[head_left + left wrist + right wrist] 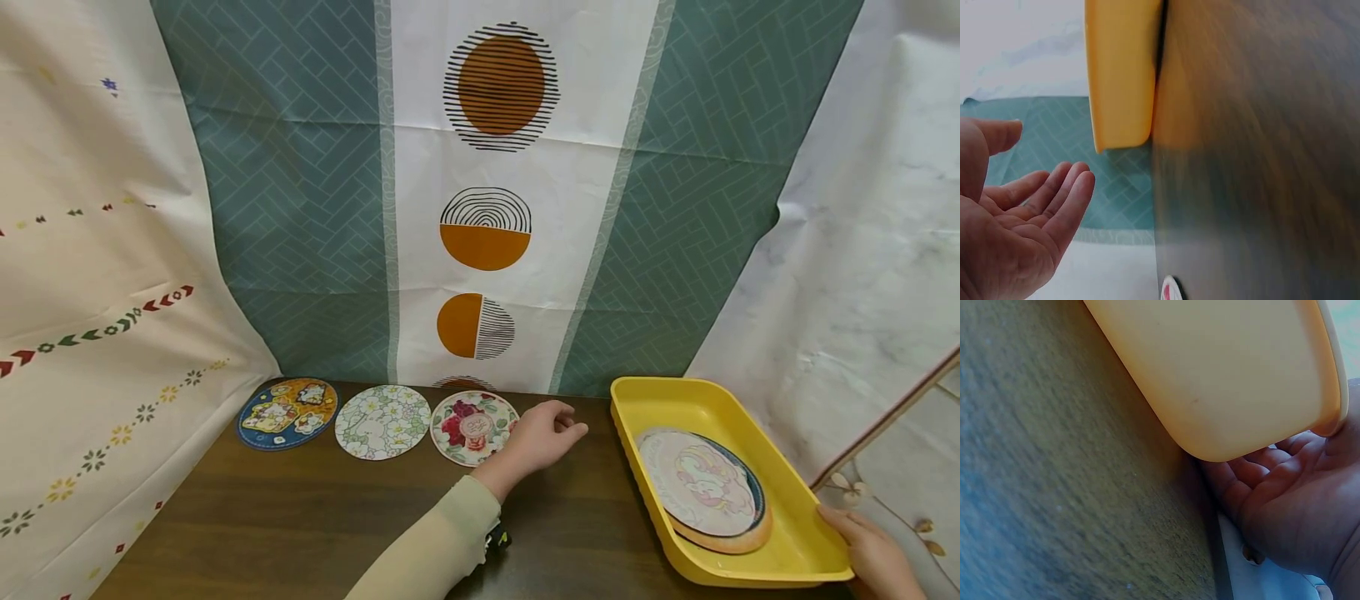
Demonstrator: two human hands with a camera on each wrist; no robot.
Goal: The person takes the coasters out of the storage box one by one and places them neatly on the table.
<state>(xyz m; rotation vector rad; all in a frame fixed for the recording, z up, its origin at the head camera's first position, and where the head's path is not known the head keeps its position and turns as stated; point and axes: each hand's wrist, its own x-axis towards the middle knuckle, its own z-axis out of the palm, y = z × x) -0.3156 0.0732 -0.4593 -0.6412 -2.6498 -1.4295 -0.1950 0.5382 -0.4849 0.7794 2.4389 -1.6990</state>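
Observation:
My left hand (542,435) hovers above the dark table, just right of a round coaster with red roses (459,429), fingers loosely bent and holding nothing. The left wrist view shows that palm (1013,237) apart from the yellow tray (1124,75). At the tray's near right corner, my right hand (873,550) grips the rim of the yellow tray (678,404); its fingers (1254,475) lie against the outer wall, the thumb mostly hidden. Inside the tray, a pink unicorn coaster (697,483) tops a small stack, with a dark blue one and a tan-edged one (731,542) showing beneath.
Left of the rose coaster, a pale green-and-white flowered coaster (382,422) and a blue-and-orange cartoon coaster (288,414) complete a row along the table's back edge. Patterned cloth (300,208) hangs behind, with a cream cloth (97,333) at left and marbled cloth (877,292) at right.

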